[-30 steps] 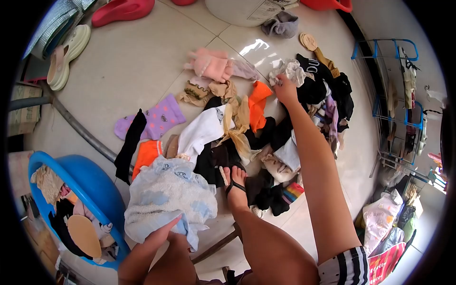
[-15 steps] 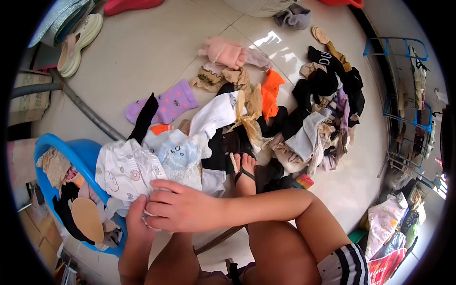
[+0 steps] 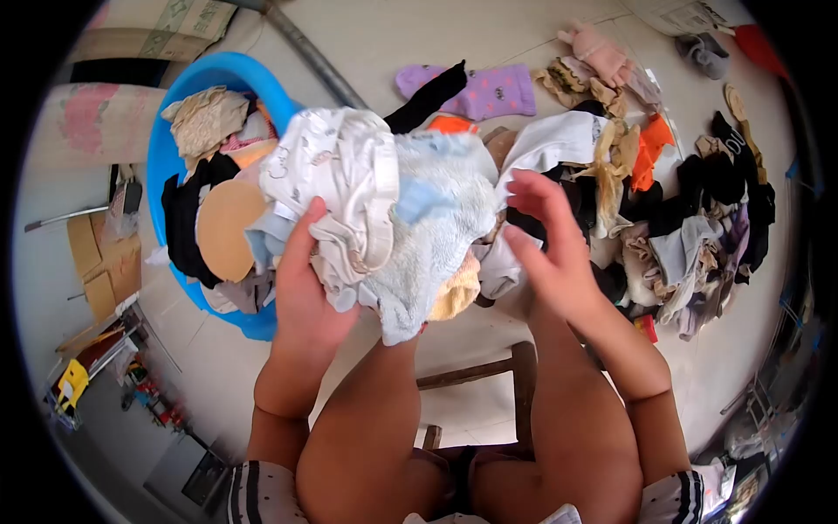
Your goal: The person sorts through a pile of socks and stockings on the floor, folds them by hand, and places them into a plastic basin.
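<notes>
The left hand (image 3: pixel 310 284) is clamped on one white garment (image 3: pixel 336 157), the right hand (image 3: pixel 559 253) is spread apart; around are one blue basin (image 3: pixel 278 92), one purple sock (image 3: pixel 504 93)

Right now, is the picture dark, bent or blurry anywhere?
Head view: corners black and rounded, with wide-angle bending; head view: lower left dimmer than the floor; head view: small items at the lower-right rim look smeared; head view: soft shadows in the white cloth in the left hand.
</notes>
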Demonstrator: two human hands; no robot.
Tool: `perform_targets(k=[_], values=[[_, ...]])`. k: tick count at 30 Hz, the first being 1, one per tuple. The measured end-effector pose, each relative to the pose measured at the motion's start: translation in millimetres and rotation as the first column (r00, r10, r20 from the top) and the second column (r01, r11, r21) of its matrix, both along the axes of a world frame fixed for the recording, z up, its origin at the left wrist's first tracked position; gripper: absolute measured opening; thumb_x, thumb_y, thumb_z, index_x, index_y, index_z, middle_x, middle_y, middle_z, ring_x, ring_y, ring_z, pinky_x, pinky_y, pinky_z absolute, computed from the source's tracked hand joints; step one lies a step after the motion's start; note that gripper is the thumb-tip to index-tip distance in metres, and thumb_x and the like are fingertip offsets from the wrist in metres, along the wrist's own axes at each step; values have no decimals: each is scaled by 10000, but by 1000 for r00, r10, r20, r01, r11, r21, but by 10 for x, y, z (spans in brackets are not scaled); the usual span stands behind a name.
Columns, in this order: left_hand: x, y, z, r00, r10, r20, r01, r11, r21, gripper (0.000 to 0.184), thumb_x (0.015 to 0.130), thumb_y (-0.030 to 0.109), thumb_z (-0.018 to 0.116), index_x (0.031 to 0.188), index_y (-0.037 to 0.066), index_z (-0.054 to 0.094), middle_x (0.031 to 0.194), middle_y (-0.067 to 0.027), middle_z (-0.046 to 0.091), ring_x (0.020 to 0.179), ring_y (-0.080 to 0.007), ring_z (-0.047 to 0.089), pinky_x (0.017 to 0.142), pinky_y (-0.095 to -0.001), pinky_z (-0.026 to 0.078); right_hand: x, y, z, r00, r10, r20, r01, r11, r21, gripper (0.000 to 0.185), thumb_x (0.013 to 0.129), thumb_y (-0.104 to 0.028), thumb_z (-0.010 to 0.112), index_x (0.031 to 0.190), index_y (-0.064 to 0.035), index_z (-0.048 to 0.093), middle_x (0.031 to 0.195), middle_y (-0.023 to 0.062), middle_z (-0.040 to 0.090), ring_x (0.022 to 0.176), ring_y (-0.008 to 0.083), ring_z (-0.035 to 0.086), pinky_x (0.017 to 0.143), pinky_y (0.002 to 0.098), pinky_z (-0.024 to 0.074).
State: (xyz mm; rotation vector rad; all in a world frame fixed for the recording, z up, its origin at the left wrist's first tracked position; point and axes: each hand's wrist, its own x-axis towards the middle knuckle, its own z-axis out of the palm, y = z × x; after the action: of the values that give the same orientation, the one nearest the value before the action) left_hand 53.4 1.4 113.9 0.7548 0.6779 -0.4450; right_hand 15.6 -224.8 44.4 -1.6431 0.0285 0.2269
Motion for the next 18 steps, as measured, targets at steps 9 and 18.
perform_targets(k=[9,18], values=[[315,713,460,760,283,584,-533,787,312,476,931,349,347,1292,40,366,1272,-138,441,1196,-283,397,1011,-416,306,-438,-108,-257,974,-93,-205,72,992,-104,467,798,-48,525,1242,-54,381,1086,80,478,929,155,477,857,303,371],[1320,2091,-1589,450,-783,-430,-110,-526,843,388,814,245,486,1163,77,509,1196,-154,504,1134,-321,441,957,-358,348,-204,-131,-145,962,270,47,-179,747,-640,441,749,-98,584,1171,-88,455,1070,98,519,946,246,525,826,360,407]])
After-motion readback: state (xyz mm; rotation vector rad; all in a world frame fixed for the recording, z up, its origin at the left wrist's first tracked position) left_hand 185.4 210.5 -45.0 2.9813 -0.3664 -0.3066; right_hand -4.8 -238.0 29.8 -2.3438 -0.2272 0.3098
